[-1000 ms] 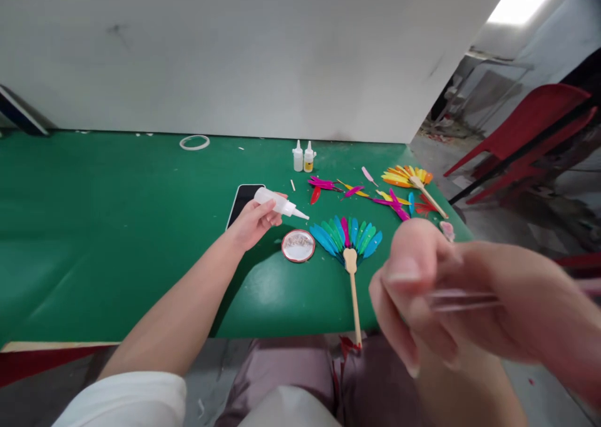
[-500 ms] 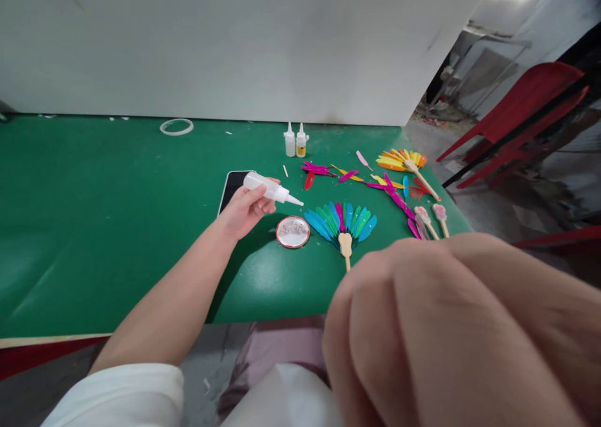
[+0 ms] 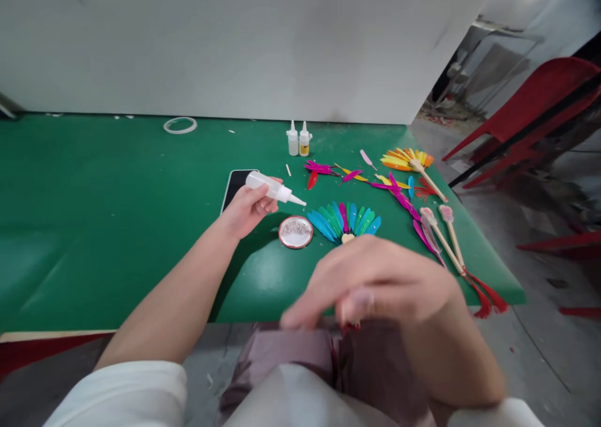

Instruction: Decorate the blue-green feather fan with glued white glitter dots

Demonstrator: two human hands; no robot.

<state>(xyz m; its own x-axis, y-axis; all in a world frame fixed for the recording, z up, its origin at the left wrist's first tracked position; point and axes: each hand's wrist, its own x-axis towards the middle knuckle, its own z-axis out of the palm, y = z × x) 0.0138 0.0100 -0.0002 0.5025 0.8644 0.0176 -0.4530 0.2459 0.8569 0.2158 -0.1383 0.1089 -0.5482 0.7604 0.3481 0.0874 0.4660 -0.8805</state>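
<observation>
The head-worn camera looks forward and down, past the lap [image 3: 270, 355] at six o'clock and across a green table [image 3: 117, 226] to the pale panel [image 3: 225, 45] at twelve. The right hand [image 3: 375, 280], between four and five, is closer to the lens than the left hand [image 3: 248, 209], at nine.

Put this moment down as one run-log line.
left hand: holds white squeeze bottle, nozzle tilted slightly down | right hand: blurred, hiding feather fan's lower part, grip unclear | nearby: phone, round dish
</observation>
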